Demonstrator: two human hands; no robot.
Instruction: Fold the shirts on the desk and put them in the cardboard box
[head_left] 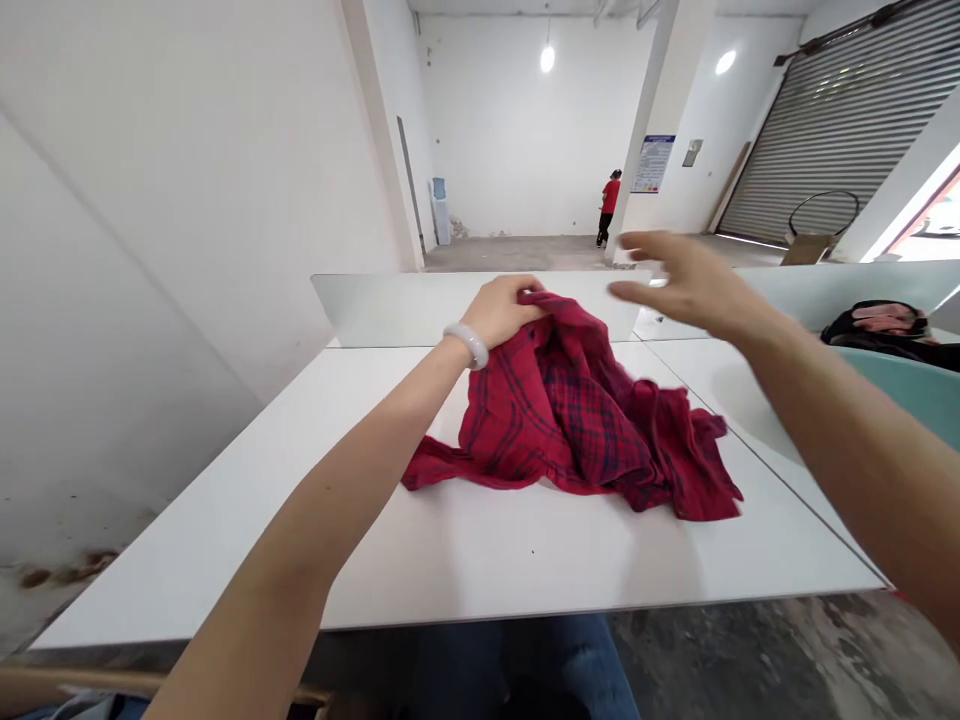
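White table filled the lower half, a rumpled red plaid garment bunched up mid-frame. Left arm stretched from bottom left, left hand pinching the garment's top edge; right hand hung right of center, kinda blurry, fingers apart, holding nothing.

The garment is matt cloth, the bangle glossy, the tabletop smooth, perhaps laminate.

Across the room I see a water dispenser, a person in red near a pillar with a poster, 2 glowing lights and, at right, a grey shutter. Nearer, pink-and-black cloth shows above a pale teal tub.
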